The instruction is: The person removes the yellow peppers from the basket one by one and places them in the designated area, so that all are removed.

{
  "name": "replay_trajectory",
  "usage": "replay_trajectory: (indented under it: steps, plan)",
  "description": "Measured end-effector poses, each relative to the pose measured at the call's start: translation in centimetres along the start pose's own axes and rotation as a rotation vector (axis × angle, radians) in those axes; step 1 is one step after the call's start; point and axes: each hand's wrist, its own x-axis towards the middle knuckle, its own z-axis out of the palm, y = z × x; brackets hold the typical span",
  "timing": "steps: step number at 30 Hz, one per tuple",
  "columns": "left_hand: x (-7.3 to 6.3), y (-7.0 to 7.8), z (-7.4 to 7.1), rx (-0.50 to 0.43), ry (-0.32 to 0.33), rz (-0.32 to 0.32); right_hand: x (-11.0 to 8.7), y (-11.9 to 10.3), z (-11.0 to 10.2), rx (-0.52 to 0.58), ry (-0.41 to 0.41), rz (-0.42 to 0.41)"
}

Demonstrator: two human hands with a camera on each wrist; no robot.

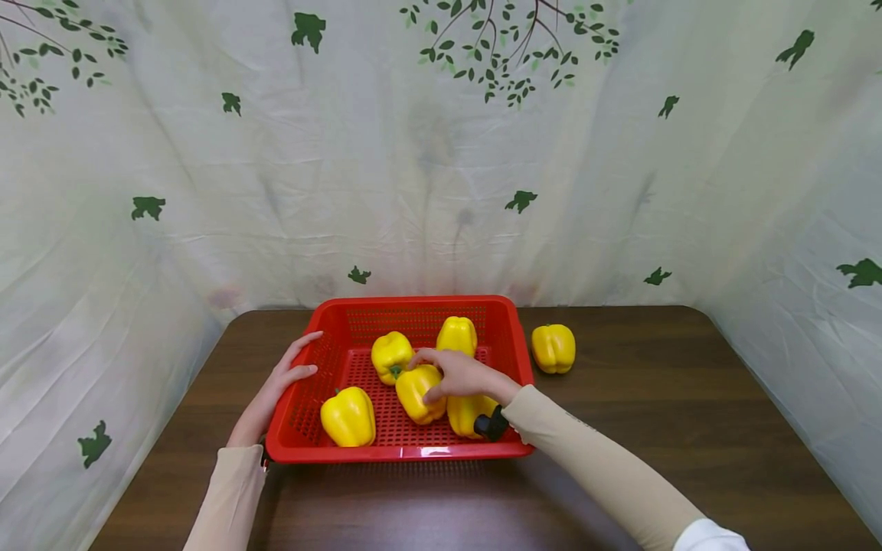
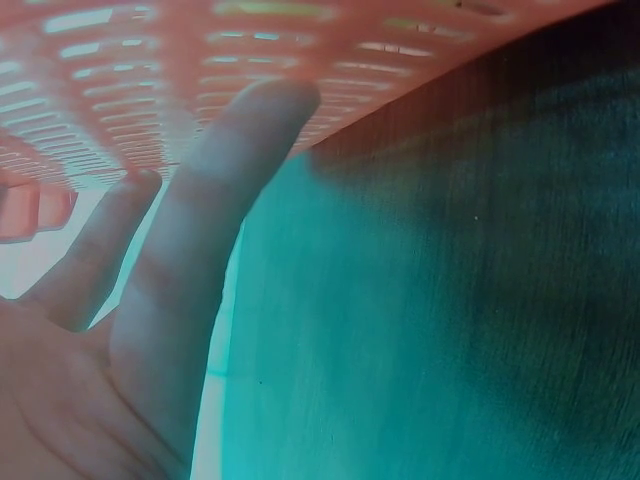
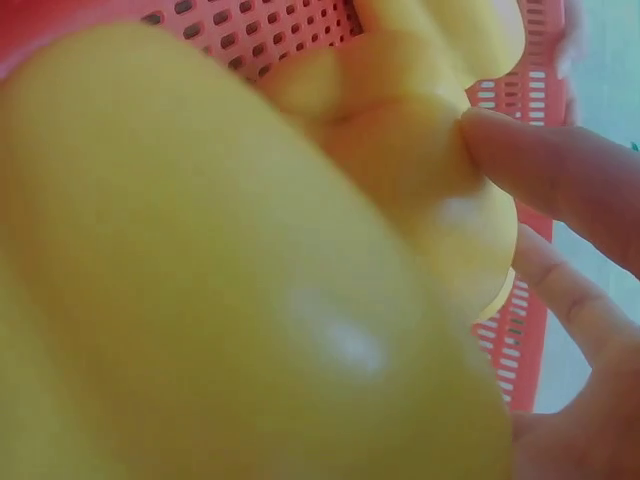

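A red plastic basket (image 1: 400, 454) with slotted walls holds several yellow bell peppers. My right hand (image 1: 463, 373) reaches over its right side and grips a yellow bell pepper (image 1: 418, 399) near the middle, thumb on the near side and fingers at the far side. In the right wrist view, fingertips press that bell pepper (image 3: 440, 190), while another bell pepper (image 3: 230, 280) fills the foreground. My left hand (image 1: 279, 383) rests against the basket's left side with fingers extended. In the left wrist view, straight fingers (image 2: 215, 190) touch the slotted outer wall (image 2: 330, 60).
One more yellow bell pepper (image 1: 553, 349) sits on the dark wooden table (image 1: 654, 398), just right of the basket. Inside the basket, one bell pepper (image 1: 347, 417) lies front left, others behind and right. A pale leaf-print curtain (image 1: 427, 168) hangs around the table.
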Motion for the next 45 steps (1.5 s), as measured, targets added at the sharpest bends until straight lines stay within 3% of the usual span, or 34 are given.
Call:
replay_trajectory:
  steps: [8, 14, 25, 45]
  plan:
    - [0.0, 0.1, -0.1, -0.001, 0.002, 0.001, 0.1, 0.1, -0.2, -0.004, 0.033, -0.045]
    - [0.1, 0.1, -0.2, -0.004, 0.002, 0.002, 0.1, 0.0, -0.3, 0.100, 0.080, -0.073]
    - [-0.1, -0.2, -0.1, 0.007, 0.016, -0.004, -0.3, -0.2, -0.4, 0.277, 0.133, -0.001]
    - [0.0, -0.3, -0.2, -0.013, 0.011, -0.007, -1.1, 0.1, -1.1, 0.414, 0.200, 0.052]
